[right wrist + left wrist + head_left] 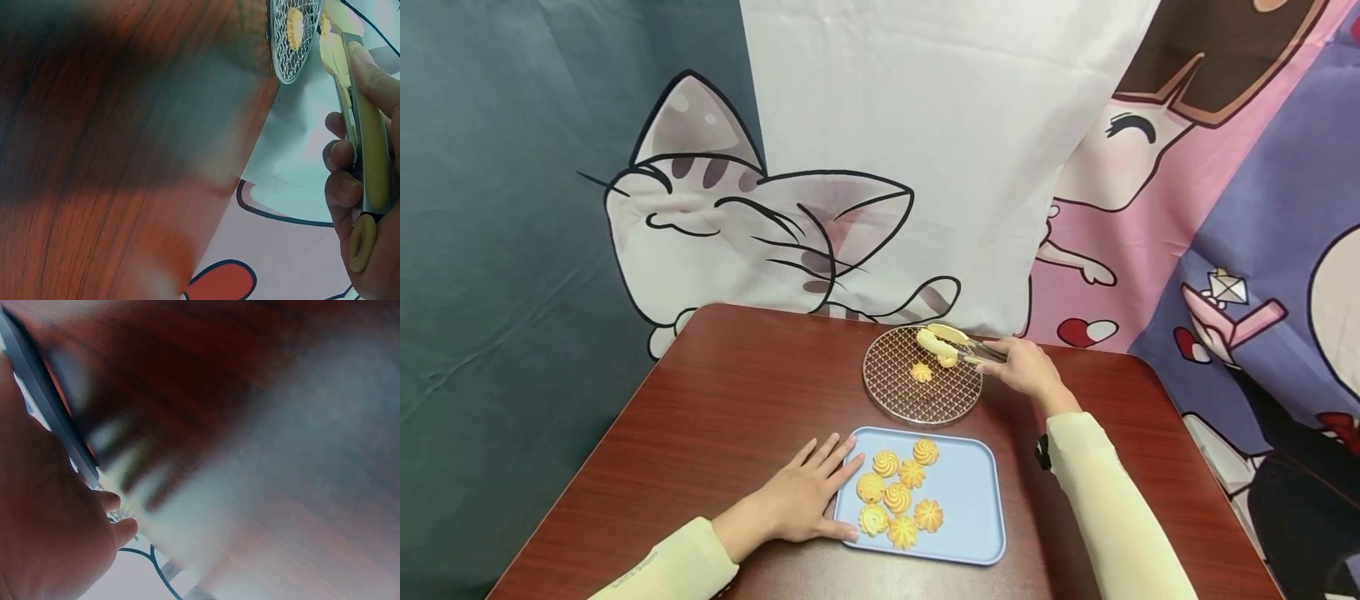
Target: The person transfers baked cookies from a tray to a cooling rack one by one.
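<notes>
My right hand [1032, 373] grips a pair of metal tongs with pale yellow tips [937, 344], reaching over the round wire rack [887, 390]. One star-shaped cookie [921, 372] lies on the mesh; a second cookie [947, 362] shows right at the tong tips, partly hidden by them. In the right wrist view, fingers and thumb wrap the tongs' yellow handle [375, 156]. My left hand [805, 498] rests with spread, straight fingers at the left edge of a blue tray [966, 508]. Several swirled and star-shaped cookies [898, 497] lie on the tray's left and middle.
The reddish-brown wooden table [737, 400] carries the rack at its far side, with the tray nearer to me. Behind the far edge hangs a cloth backdrop [940, 150] printed with a cartoon cat and figures.
</notes>
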Tool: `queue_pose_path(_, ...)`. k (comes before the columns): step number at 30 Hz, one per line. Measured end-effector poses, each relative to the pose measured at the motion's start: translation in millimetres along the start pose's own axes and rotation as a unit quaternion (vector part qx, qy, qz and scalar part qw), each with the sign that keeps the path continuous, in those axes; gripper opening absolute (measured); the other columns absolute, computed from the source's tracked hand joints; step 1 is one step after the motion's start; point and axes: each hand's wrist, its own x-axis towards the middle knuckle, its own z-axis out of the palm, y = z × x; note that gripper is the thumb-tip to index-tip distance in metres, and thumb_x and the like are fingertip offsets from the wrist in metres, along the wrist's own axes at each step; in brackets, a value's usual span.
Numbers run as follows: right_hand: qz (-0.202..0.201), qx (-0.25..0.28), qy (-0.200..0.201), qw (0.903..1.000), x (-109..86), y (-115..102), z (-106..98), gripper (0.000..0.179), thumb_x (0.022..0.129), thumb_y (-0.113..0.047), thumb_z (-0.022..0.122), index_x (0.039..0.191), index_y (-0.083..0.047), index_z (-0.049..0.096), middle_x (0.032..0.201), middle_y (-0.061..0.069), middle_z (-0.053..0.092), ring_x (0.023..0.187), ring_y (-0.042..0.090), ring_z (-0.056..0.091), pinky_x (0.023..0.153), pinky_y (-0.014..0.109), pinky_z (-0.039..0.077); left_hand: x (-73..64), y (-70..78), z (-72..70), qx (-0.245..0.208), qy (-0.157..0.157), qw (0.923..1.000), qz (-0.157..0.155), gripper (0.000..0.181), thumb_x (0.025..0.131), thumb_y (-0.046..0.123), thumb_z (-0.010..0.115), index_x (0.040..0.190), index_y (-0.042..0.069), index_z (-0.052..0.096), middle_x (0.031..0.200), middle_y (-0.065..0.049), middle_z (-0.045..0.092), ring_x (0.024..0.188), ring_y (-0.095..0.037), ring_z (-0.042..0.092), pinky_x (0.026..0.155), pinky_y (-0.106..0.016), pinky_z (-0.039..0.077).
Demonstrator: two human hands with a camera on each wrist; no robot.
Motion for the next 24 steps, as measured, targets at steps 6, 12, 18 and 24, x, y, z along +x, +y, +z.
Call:
queue_pose_path(6, 0.017, -0.007, -0.008, 0.9998, 5.7, -2, 4, 0.058, 0.087, -0.041, 0.079, 0.136, -0.014, 0.066, 0.136, 0.017, 0.064, 0.117, 0.044, 0.063, 0.092, 0.061, 0.050, -0.3, 0.7, -2.6, -0.007, -0.002, 1.0000, 0.002, 0.104, 0.086, 0.083, 0.045, 0.162, 0.015, 0.025, 0.170, -0.012, 0.014, 0.155, -0.038, 0.015, 0.121, -0.061, 0.019)
queue_pose_path(12, 0.020, -0.012, -0.008, 0.9997, 8.9, -3, 6, 0.057, 0.087, -0.041, 0.079, 0.136, -0.015, 0.067, 0.137, 0.017, 0.063, 0.113, 0.044, 0.065, 0.088, 0.061, 0.052, -0.7, 0.7, -4.7, -0.003, -0.011, 0.9999, -0.004, 0.105, 0.085, 0.084, 0.043, 0.163, 0.016, 0.024, 0.170, -0.010, 0.013, 0.155, -0.036, 0.014, 0.122, -0.059, 0.018)
queue_pose_path(18, 0.019, -0.017, -0.011, 0.9996, 11.0, -5, 9, 0.058, 0.088, -0.040, 0.078, 0.137, -0.013, 0.066, 0.138, 0.018, 0.062, 0.114, 0.046, 0.064, 0.088, 0.062, 0.051, -1.6, 0.9, -4.2, -0.013, 0.002, 0.9999, 0.006, 0.104, 0.086, 0.082, 0.046, 0.161, 0.013, 0.027, 0.169, -0.013, 0.016, 0.154, -0.039, 0.016, 0.120, -0.061, 0.020)
queue_pose_path(24, 0.022, -0.021, -0.010, 0.9995, 11.7, -4, 13, 0.060, 0.087, -0.043, 0.078, 0.137, -0.014, 0.065, 0.138, 0.015, 0.063, 0.114, 0.046, 0.064, 0.087, 0.062, 0.052, -1.3, 0.4, -1.6, -0.017, 0.014, 0.9997, 0.011, 0.105, 0.085, 0.083, 0.046, 0.161, 0.012, 0.028, 0.169, -0.015, 0.018, 0.153, -0.041, 0.018, 0.119, -0.063, 0.020)
